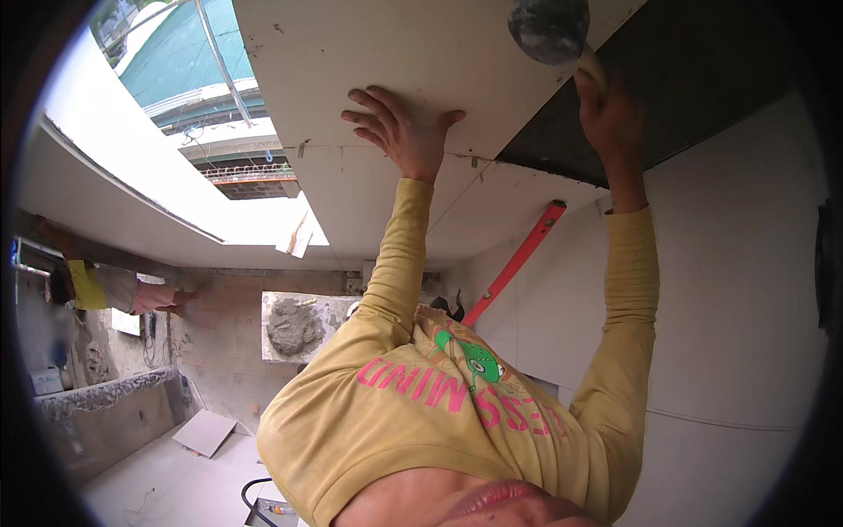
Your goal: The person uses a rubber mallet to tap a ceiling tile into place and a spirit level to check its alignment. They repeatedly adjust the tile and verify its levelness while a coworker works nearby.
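Observation:
My left hand (406, 133) lies with spread fingers on a large white tile (351, 53), just above a joint. My right hand (612, 114) is closed around the pale handle of a rubber mallet (549, 31). Its dark, dusty round head is in front of the tile near the top edge of the view. To the right of the tile is a dark grey bare patch (694, 79), partly behind my right hand. Small clips (475, 162) stick out along the tile joint. Between my arms, a red spirit level (518, 262) leans at a slant.
A heap of grey mortar (294, 327) sits on a pale board left of my body. At far left another person (105, 285) wears a yellow and grey top. A bright opening (224, 132) is at upper left. A loose tile (205, 432) lies on the floor at lower left.

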`<state>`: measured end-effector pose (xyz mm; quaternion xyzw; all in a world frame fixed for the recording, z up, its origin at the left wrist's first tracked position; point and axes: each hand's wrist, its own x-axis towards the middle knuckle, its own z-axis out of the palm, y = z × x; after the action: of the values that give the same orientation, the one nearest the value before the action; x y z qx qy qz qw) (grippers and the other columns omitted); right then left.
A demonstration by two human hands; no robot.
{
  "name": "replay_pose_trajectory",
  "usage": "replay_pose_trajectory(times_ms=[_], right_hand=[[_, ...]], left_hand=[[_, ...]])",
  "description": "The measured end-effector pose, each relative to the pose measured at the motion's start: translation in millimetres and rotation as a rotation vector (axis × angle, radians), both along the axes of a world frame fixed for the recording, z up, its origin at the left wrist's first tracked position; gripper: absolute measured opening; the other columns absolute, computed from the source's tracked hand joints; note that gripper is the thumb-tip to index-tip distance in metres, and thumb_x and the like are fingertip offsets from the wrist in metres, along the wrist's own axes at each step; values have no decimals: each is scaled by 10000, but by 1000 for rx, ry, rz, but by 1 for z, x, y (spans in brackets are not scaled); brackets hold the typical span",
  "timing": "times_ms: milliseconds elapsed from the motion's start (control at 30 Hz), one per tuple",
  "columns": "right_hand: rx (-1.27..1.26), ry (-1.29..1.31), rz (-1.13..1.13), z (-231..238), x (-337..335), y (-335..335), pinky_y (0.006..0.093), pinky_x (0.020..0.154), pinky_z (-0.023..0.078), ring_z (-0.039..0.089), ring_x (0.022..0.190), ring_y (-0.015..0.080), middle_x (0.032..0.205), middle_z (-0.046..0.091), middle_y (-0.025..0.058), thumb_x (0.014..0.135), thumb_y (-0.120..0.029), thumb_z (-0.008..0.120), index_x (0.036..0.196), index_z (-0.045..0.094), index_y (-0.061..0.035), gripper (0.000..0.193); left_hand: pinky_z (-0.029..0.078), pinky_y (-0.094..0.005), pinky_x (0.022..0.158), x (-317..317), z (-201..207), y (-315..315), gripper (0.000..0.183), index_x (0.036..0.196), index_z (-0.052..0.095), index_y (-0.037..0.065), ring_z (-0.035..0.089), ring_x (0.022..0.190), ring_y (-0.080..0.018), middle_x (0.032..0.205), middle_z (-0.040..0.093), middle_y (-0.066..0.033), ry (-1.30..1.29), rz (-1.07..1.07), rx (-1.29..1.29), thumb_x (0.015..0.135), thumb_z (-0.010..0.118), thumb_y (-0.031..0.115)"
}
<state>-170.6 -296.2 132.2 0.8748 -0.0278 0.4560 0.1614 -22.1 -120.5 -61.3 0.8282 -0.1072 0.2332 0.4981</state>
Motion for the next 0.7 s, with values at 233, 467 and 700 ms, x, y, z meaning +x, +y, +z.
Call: replay_pose_trajectory(times_ms=[233,467,700], right_hand=[[46,-6,55,-6,5,16,364,508,526,624,517,310,558,574,80,968,-540,589,923,641,-76,469],[249,129,-41,-2,9,11,388,611,561,668,645,324,687,642,108,934,-536,634,938,646,-55,482],[53,34,56,5,1,20,415,614,548,693,700,314,762,684,138,915,-554,652,941,654,-44,511]], left_hand=[[109,-732,1135,2,0,1,1555,1550,-45,-81,-128,1436,-636,1613,-94,-354,-18,-7,-12,560,857,709],[114,-725,1137,2,-1,1,1538,1546,10,-104,-118,1442,-631,1622,-62,-341,-38,1,-7,550,867,694],[102,-726,1138,2,-3,0,1548,1551,-26,-88,-135,1444,-622,1625,-80,-332,-42,17,-2,559,855,709]])
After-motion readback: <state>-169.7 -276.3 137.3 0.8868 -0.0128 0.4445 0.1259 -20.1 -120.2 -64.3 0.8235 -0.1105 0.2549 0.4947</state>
